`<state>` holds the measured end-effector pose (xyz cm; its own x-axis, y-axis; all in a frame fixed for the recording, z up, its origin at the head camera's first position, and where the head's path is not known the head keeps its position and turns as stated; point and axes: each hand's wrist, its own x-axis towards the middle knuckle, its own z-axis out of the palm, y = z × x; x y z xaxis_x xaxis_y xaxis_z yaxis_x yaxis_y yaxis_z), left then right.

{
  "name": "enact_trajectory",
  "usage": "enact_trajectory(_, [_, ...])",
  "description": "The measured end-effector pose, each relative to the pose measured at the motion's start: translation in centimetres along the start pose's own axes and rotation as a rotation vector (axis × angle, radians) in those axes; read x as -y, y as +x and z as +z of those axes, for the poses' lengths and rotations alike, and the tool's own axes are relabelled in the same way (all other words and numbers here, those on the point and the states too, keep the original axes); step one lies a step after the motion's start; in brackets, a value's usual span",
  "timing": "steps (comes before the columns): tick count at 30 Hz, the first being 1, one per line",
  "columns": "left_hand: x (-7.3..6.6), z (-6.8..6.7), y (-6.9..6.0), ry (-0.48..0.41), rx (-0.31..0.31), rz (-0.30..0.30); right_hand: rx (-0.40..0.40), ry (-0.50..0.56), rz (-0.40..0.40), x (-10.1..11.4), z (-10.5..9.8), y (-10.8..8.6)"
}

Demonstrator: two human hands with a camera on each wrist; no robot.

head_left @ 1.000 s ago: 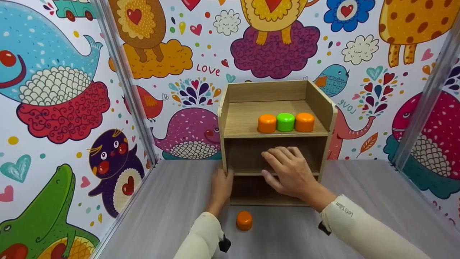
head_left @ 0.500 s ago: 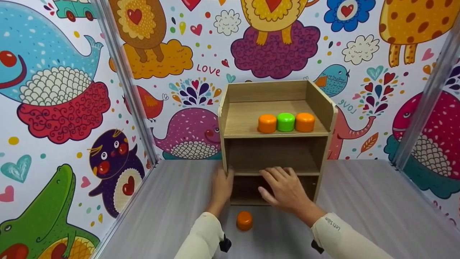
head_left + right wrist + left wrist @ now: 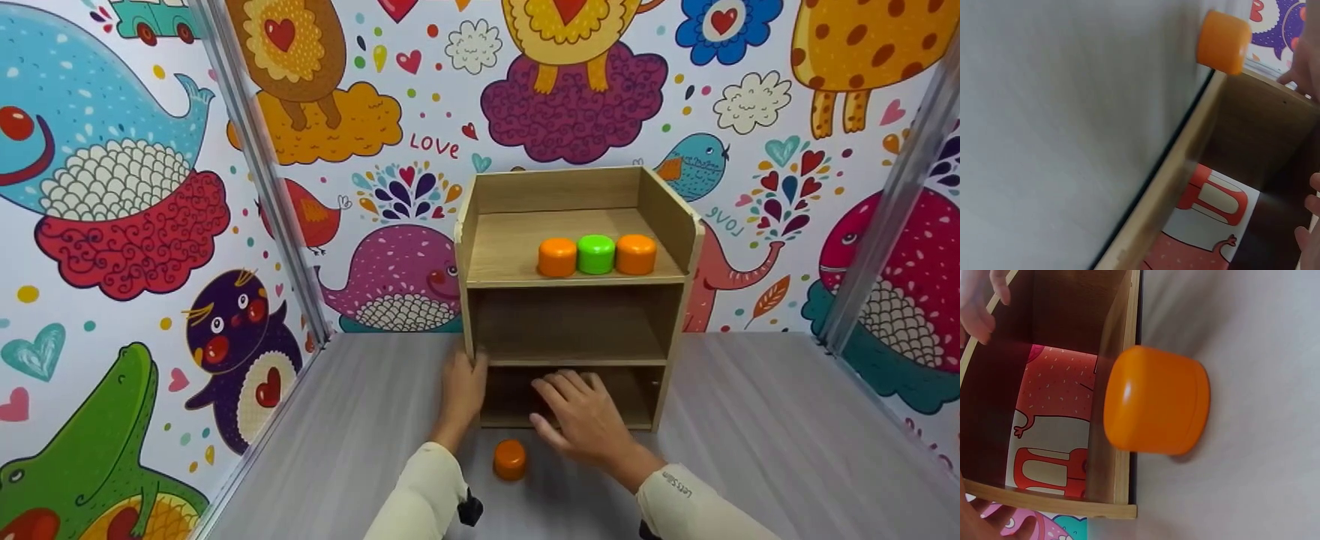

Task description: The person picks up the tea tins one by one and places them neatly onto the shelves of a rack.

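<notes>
A small wooden shelf point(image 3: 555, 195) with a top tray and two open compartments stands against the back wall. My left hand point(image 3: 463, 390) grips its left side panel low down, the fingers partly hidden behind the panel. My right hand point(image 3: 585, 416) hovers in front of the lower compartment with relaxed fingers and nothing in them. An orange rounded cap point(image 3: 510, 460) rests on the table before the shelf, between my hands. It looks large in the left wrist view, as an orange cap point(image 3: 1154, 402). On the shelf top stand an orange cap point(image 3: 557, 258), a green cap point(image 3: 595, 255) and another orange cap point(image 3: 635, 255) in a row.
The grey table point(image 3: 750, 420) extends to both sides of the shelf. Cartoon-printed walls point(image 3: 405, 45) enclose it, with metal posts point(image 3: 259, 165) at the corners. Through the lower compartment's open back the printed wall shows in both wrist views.
My right hand has dropped from the middle compartment to the lower one, drifting slightly left toward the orange cap on the table. My left hand and the caps have stayed put.
</notes>
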<state>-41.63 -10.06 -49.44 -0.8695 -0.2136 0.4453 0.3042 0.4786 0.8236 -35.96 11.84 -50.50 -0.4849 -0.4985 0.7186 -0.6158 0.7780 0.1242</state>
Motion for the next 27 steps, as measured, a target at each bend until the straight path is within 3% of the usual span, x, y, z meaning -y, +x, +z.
enact_trajectory(11, [-0.2, 0.0, -0.3, -0.024, 0.012, -0.026, 0.068, -0.023, -0.020, 1.4, 2.0, -1.5])
enact_trajectory(27, [-0.1, 0.0, -0.3, 0.047, -0.012, 0.007, 0.154, -0.022, -0.213, 2.7, 4.1, -2.5])
